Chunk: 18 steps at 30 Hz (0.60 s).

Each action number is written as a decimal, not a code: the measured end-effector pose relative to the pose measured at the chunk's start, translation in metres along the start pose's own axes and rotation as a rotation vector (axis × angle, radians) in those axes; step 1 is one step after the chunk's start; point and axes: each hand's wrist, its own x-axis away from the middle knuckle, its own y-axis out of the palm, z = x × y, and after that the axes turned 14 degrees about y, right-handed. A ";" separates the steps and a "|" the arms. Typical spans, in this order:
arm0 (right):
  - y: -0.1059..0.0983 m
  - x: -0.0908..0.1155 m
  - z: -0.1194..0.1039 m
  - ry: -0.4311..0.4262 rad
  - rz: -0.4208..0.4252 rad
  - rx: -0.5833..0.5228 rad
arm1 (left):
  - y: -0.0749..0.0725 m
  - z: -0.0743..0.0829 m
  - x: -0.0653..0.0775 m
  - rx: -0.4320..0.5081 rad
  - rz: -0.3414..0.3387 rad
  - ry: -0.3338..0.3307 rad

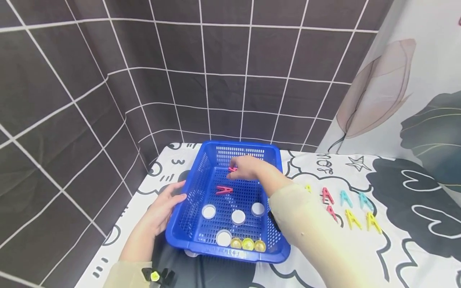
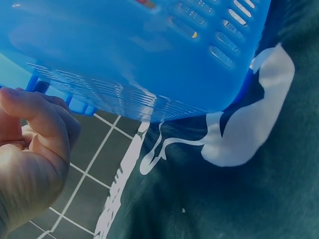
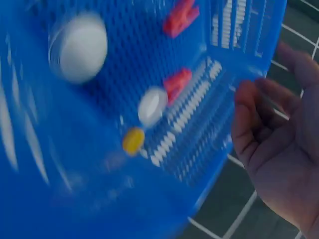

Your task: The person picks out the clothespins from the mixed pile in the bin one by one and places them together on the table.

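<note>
A blue plastic basket (image 1: 174, 239) with slotted walls stands in the middle of the head view. My left hand (image 1: 163, 208) holds its left rim; in the left wrist view that hand (image 2: 37, 139) has curled fingers at the basket's edge. Over the far part of the basket is my right hand (image 1: 245, 167), fingers loosely bent. A pink clothespin (image 1: 233, 169) shows right by its fingertips, and another pink clothespin (image 1: 224, 190) lies nearer on the basket floor. In the right wrist view, the right hand (image 3: 274, 124) is apart from both clothespins, with nothing in its fingers.
Several white round caps (image 1: 238, 217) and three gold round pieces (image 1: 248, 244) lie at the basket's near end. To the right, pink clothespins (image 1: 327, 195), blue ones (image 1: 345, 198) and yellow ones (image 1: 353, 219) lie on the patterned cloth. A dark tiled-pattern curtain (image 1: 223, 92) hangs behind.
</note>
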 end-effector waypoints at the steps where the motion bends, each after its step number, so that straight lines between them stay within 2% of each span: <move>1: 0.005 -0.003 -0.001 0.012 0.010 -0.002 | 0.000 0.000 0.000 -0.001 0.000 0.002; 7: 0.044 -0.016 -0.001 0.115 0.017 -0.026 | 0.000 0.001 -0.002 -0.009 -0.017 0.011; 9: 0.050 -0.018 -0.002 0.117 0.006 -0.025 | -0.001 0.001 -0.003 -0.021 -0.016 0.013; 18: 0.068 -0.030 -0.012 0.008 -0.058 -0.005 | -0.007 -0.004 -0.002 -0.017 -0.005 0.006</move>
